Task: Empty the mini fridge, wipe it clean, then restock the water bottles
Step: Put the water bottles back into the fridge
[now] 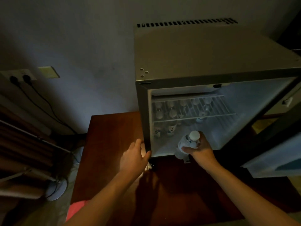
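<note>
Left arm — bare, extended forward from lower centre, forearm angled up and right. Left hand [134,158]: palm down, fingers [138,143] straight and spread, thumb set apart to the right. Right arm — bare, reached in from lower right. Right hand [201,148]: fingers curled in a grip, thumb pointed left, wrist slightly bent.

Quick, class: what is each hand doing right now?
Left hand: open, fingers resting on the fridge frame's lower left corner.
Right hand: closed around a water bottle at the fridge opening.
</note>
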{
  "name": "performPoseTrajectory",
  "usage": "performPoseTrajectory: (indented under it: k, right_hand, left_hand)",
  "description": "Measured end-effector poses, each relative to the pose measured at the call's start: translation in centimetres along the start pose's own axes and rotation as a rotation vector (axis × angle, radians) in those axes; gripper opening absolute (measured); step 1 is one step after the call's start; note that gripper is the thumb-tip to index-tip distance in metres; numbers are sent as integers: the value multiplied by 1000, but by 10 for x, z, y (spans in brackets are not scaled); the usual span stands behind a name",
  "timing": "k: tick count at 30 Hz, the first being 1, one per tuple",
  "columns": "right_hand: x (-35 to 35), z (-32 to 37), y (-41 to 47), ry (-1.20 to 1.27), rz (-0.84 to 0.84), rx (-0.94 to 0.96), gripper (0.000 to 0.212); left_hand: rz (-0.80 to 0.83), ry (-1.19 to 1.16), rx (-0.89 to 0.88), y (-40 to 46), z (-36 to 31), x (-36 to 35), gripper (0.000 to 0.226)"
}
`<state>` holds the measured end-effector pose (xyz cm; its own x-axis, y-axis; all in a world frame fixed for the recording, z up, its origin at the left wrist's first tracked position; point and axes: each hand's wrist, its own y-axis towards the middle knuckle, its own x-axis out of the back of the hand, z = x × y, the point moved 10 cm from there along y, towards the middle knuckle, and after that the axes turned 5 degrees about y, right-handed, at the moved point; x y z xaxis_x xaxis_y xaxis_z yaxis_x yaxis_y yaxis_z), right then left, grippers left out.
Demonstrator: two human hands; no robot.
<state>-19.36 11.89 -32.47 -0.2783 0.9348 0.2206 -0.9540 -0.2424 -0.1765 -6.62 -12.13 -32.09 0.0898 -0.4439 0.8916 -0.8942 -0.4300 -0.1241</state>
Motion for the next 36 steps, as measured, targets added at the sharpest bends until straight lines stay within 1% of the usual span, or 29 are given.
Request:
performPoseTrajectory:
  k: [4, 8, 12, 17, 20, 26, 32, 34, 36]
  right_hand:
    - [3, -12, 21, -86, 55, 7, 56]
    - [3, -17, 35, -100, 95, 21, 53]
    - [3, -16, 41, -75, 106, 57, 50]
    - [-2, -27, 48, -99, 166, 57, 52]
    - [-4, -30, 51, -109, 165, 70, 56]
    - [-11, -32, 63, -147, 219, 120, 60]
    - [-22, -26, 85, -198, 278, 117, 55]
    - [-22, -30, 95, -206, 272, 96, 60]
    - [-23, -32, 103, -218, 268, 85, 60]
  left_hand:
    - [-49, -34, 49, 3, -6, 4, 48]
    - [-90, -31, 80, 6, -8, 11, 42]
    - [-130, -12, 98, 8, -8, 14, 31]
    - [-148, -10, 113, 13, -8, 17, 25]
    - [-136, -25, 98, 14, -10, 17, 24]
    - [-142, -55, 115, 18, -7, 18, 27]
    - [-132, -48, 121, 20, -5, 20, 24]
    - [-121, -43, 117, 21, -7, 21, 24]
    - [-111, -43, 110, 20, -10, 23, 25]
